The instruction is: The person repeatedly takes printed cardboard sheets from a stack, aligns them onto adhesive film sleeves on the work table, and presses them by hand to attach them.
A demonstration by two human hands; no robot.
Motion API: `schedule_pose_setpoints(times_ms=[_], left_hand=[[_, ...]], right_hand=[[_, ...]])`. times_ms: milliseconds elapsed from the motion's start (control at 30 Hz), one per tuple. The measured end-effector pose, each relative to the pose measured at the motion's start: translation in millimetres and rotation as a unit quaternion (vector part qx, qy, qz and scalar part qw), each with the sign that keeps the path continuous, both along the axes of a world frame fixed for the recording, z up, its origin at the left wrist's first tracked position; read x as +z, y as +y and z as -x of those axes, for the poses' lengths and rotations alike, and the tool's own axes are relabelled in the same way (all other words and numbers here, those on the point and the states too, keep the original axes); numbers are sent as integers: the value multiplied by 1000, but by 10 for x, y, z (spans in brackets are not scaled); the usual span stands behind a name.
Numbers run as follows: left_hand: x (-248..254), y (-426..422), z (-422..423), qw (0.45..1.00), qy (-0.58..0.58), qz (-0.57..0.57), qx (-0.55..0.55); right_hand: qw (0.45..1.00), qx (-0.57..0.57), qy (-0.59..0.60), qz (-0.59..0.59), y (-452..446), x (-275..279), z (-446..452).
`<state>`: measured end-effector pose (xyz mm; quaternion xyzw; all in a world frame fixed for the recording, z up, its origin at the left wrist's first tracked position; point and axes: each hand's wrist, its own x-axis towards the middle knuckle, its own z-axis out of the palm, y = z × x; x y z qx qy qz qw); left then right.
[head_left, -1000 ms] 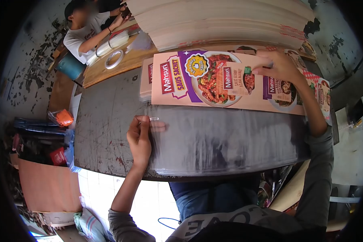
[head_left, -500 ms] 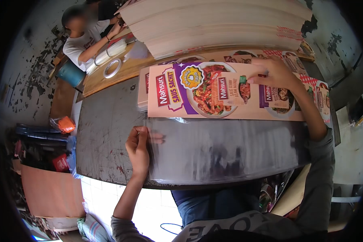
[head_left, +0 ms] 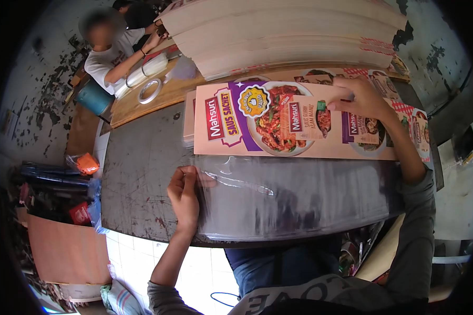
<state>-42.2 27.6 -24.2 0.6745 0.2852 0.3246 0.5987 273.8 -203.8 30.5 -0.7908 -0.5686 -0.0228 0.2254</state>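
A peach and purple printed cardboard sheet [head_left: 236, 142], showing a food plate and sauce sachets, lies over more printed sheets. My right hand [head_left: 365, 100] is at its upper right part, thumb on the face and fingers curled at the top edge. In front of it, along the table edge, lies a stack of clear plastic sleeves [head_left: 299, 194]. My left hand [head_left: 185, 197] pinches the left edge of the top sleeve, and its fingertips show through the film. Bright glare runs along the film near that hand.
A tall stack of cardboard sheets [head_left: 289, 39] rises behind. On a wooden board [head_left: 134, 109] lie a tape roll [head_left: 150, 91] and a bundle of clear strips [head_left: 155, 65]. A co-worker [head_left: 110, 60] is at the back left. The grey table [head_left: 142, 163] has a scratched top.
Glare has appeared on the film by my left hand, whose sleeve edge looks slightly raised. My right hand has shifted slightly right along the cardboard sheet. The view has moved a little.
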Motion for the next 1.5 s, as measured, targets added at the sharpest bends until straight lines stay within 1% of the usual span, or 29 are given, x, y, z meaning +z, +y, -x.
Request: schedule_pose_setpoints(times_ms=[67, 367, 467, 500, 567, 600, 667, 700, 767, 867, 900, 967, 1000, 1033, 1100, 1167, 1233, 1400, 1500], left_hand=[[0, -15, 5, 1000, 7, 2, 2], [13, -14, -2, 1000, 6, 8, -5], [20, -22, -19, 1000, -11, 22, -11], [25, -21, -16, 1000, -8, 23, -12], [25, -13, -11, 1000, -6, 25, -13], [19, -9, -10, 1000, -2, 24, -14], [17, -4, -10, 1000, 1, 22, -15], [18, -4, -7, 1000, 2, 11, -18], [14, -17, -9, 1000, 6, 1, -24], [-2, -44, -12, 1000, 7, -9, -17], [-5, -46, -10, 1000, 8, -12, -14], [-18, -25, -4, 1000, 9, -16, -11], [-44, -7, 4, 999, 8, -30, -8], [-61, 2, 12, 999, 7, -44, -4], [-52, -9, 2, 999, 4, -35, -2], [-29, -20, -7, 1000, 1, -26, 1], [-3, -19, -2, 999, 11, -41, -11], [15, -24, -23, 1000, 15, -18, -9], [16, -20, -22, 999, 25, -19, -5]], right_hand=[[998, -2, 30, -54, 6, 6, 40], [999, 0, -22, -50, -15, 60, -15], [999, 0, -31, -35, -11, 38, -15], [999, -1, -30, -35, -10, 41, -3], [1000, 6, 23, -17, -7, 57, 27], [1000, 6, 23, -17, -1, 50, 29], [1000, 2, 10, 17, 6, 15, 20], [1000, 1, 10, 16, 5, -19, 0], [998, 24, -35, -40, 6, -92, -59], [999, 5, -48, -6, -7, -150, -84], [999, -1, -43, -5, -12, -161, -76], [998, -22, -6, 50, 9, -147, -71], [998, -23, -5, 51, 10, -166, -85], [999, -16, -6, 44, 10, -192, -104], [999, -7, -7, 39, 2, -205, -112], [1000, 7, 18, 16, 2, -197, -111], [1000, 7, 22, 14, 1, -190, -98], [1000, 18, 14, 21, -9, -172, -94], [999, 12, 38, -13, -11, -200, -83]])
